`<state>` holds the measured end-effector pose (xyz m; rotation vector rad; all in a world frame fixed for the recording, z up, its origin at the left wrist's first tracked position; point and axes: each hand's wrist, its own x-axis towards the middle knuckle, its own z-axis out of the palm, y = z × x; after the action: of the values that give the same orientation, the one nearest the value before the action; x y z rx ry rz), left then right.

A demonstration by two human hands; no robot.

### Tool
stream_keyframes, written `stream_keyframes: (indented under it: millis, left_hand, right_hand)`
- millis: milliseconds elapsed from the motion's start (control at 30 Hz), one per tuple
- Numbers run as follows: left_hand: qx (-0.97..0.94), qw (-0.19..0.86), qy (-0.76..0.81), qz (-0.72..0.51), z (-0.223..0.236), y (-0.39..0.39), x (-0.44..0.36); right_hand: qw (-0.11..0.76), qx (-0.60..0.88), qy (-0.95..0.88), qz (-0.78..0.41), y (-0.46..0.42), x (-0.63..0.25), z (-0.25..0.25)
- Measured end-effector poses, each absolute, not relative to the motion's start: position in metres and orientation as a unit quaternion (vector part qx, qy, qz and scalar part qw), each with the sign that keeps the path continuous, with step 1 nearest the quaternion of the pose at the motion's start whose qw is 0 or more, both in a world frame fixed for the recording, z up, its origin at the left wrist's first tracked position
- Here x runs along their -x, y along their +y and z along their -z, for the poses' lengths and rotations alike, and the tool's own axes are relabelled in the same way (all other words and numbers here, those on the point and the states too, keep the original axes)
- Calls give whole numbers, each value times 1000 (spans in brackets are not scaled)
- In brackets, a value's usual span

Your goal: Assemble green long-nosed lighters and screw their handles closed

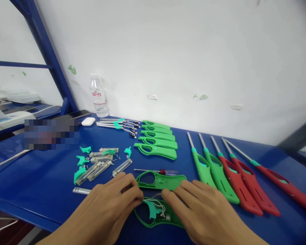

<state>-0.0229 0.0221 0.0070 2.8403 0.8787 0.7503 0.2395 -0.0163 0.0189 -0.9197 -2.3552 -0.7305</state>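
Open green casing (172, 220) towards near edge of table (51, 170); teal trigger (152, 210), white wires (164, 211) inside. Left hand (117, 200), right hand (201, 207) curled at its ends; grips unclear. Clear bottle (99, 98), far edge.

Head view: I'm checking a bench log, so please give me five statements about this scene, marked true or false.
1. The left hand and right hand are at the nearer green shell half. True.
2. The bottle lies on its side. False: it stands upright.
3. The screwdriver lies beyond the farther green shell half. True.
4. Four of the five lighters on the right are red. False: three are red, two green.
5. The trigger piece is red. False: it is teal.
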Motion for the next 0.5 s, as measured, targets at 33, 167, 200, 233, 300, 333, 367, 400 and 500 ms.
stream_keyframes:
  millis: [33, 167, 200, 233, 300, 333, 367, 400, 500]
  left_hand:
    - [-925, 39, 289, -242, -7, 22, 23]
    - [-927, 49, 294, -227, -8, 20, 25]
    - [-927, 51, 293, -228, -9, 20, 25]
    - [-928, 51, 290, -230, -9, 20, 24]
    - [-929, 45, 282, -236, -11, 20, 23]
    - [-929, 42, 280, -239, -11, 20, 23]
    - [-929, 39, 278, -241, -11, 20, 22]
    - [-929, 38, 278, -240, -11, 20, 22]
    - [-930, 44, 281, -234, -10, 20, 22]
  right_hand:
    - [257, 336, -865, 269, -17, -240, -19]
    - [272, 330, -861, 275, -19, -239, -20]
    - [273, 329, -861, 276, -20, -239, -20]
    - [271, 330, -861, 276, -20, -239, -20]
    - [273, 329, -860, 277, -20, -238, -20]
    - [274, 329, -860, 277, -21, -238, -20]
    - [274, 330, -860, 276, -21, -238, -19]
    - [272, 331, -860, 275, -21, -238, -19]
    - [267, 337, -861, 271, -21, -238, -18]
